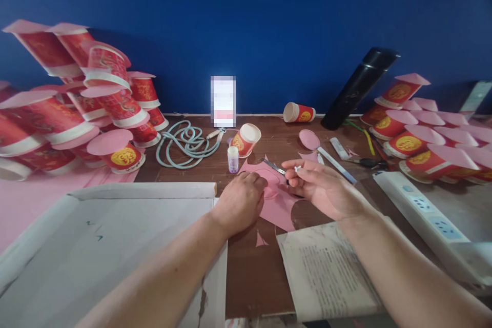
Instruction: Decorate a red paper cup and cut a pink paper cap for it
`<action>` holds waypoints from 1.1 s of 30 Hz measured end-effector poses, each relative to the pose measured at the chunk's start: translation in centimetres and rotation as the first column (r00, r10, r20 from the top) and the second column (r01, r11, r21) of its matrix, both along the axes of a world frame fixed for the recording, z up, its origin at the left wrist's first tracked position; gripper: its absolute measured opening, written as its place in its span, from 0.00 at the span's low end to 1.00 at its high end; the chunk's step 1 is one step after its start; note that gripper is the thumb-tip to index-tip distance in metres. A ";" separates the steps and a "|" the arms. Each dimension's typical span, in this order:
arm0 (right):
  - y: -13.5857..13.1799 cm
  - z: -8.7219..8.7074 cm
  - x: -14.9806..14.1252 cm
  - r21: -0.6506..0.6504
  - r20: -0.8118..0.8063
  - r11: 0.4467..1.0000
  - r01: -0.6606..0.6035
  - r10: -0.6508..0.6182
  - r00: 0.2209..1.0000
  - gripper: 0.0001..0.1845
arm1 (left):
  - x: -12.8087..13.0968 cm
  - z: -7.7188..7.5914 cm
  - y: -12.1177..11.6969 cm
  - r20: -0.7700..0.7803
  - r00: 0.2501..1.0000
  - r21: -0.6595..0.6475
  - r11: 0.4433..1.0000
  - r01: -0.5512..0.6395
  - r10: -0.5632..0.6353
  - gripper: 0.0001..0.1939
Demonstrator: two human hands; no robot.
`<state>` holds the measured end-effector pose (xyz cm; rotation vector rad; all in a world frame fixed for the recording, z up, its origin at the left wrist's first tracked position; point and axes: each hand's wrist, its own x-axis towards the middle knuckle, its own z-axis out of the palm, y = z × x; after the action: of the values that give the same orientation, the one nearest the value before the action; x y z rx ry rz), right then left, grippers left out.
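Observation:
My left hand (243, 201) is closed, its curled fingers pressed against a cut sheet of pink paper (282, 210). A raised, rounded pink piece (271, 187) shows beside its fingertips, partly hidden. My right hand (321, 187) pinches a small white piece (297, 168) between thumb and forefinger. Small scissors (273, 165) lie close under the fingers of that hand, blades pointing away to the left; their handles are hidden, so I cannot tell whether the hand also grips them. Just beyond stand a small glue bottle (232, 160) with a whitish top and a red paper cup (246, 140).
Red cups with pink paper discs (109, 142) are stacked at left, more (417, 141) at right. A phone (223, 101), coiled cable (188, 146), black flask (361, 87), utility knife (336, 164), power strip (426, 207), folded printed paper (326, 271) and white tray (115, 246) surround the hands.

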<state>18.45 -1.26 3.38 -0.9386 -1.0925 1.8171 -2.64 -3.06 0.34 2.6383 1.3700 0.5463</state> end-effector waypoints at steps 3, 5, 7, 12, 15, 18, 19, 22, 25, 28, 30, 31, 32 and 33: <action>0.0 -0.2 -0.3 0.002 -0.019 1.000 0.015 -0.015 1.000 0.14 | 0.0 0.0 -0.2 0.034 0.999 0.009 1.000 -0.001 0.001 0.13; 0.0 -0.3 -0.3 0.004 -0.014 1.000 0.022 -0.022 1.000 0.15 | 0.0 0.0 -0.3 0.050 0.999 0.001 1.000 -0.004 0.004 0.14; 0.1 -0.3 -0.2 -0.003 -0.001 1.000 0.019 -0.019 1.000 0.14 | 0.0 0.0 -0.3 0.058 0.998 -0.012 1.000 -0.010 0.011 0.15; 0.4 -0.2 0.6 -0.060 0.090 0.998 0.003 0.002 0.996 0.14 | 0.0 -0.1 -0.1 0.071 0.997 -0.029 1.000 -0.004 0.006 0.15; 0.4 -0.2 0.5 -0.074 0.135 0.997 0.009 0.001 0.991 0.14 | 0.0 -0.1 0.0 0.079 0.997 -0.027 1.000 0.000 0.002 0.15; 0.3 -0.3 0.1 -0.039 0.121 0.999 0.033 -0.028 0.992 0.14 | 0.0 0.0 0.0 0.069 0.998 -0.028 1.000 0.001 0.001 0.14; 0.3 -0.4 -0.1 -0.023 0.106 0.999 0.044 -0.041 0.994 0.13 | 0.0 0.0 0.0 0.066 0.998 -0.028 1.000 0.000 0.002 0.14; 0.2 -0.5 -0.6 0.000 0.070 0.997 0.076 -0.076 0.995 0.14 | 0.1 0.0 -0.1 0.074 0.997 -0.019 1.000 -0.010 0.012 0.15; 0.1 -0.5 -0.9 0.017 0.053 0.997 0.078 -0.079 0.996 0.14 | 0.3 -0.2 0.0 0.092 0.995 -0.024 0.999 -0.032 0.035 0.17; 0.1 -0.7 -1.2 0.056 0.042 0.997 0.053 -0.055 0.998 0.12 | 0.7 -0.4 0.3 0.108 0.991 -0.031 0.997 -0.072 0.074 0.17; 0.1 -0.9 -1.3 0.073 0.043 0.997 0.038 -0.042 0.998 0.12 | 1.1 -0.4 0.6 0.114 0.989 -0.036 0.995 -0.095 0.099 0.14; 0.2 -1.0 -1.3 0.078 0.047 0.996 0.032 -0.035 0.998 0.12 | 1.2 -0.4 0.7 0.118 0.987 -0.042 0.994 -0.105 0.110 0.13; 0.2 -1.1 -1.4 0.081 0.055 0.996 0.024 -0.029 0.998 0.12 | 1.3 -0.4 0.8 0.126 0.984 -0.053 0.991 -0.121 0.127 0.12; 0.2 -1.2 -1.4 0.088 0.067 0.996 0.016 -0.022 0.997 0.12 | 1.3 -0.3 0.9 0.139 0.979 -0.071 0.988 -0.140 0.149 0.11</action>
<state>17.08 -1.06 2.21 -0.9618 -1.1912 1.7185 -1.34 -2.12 0.00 2.4127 1.5162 0.6855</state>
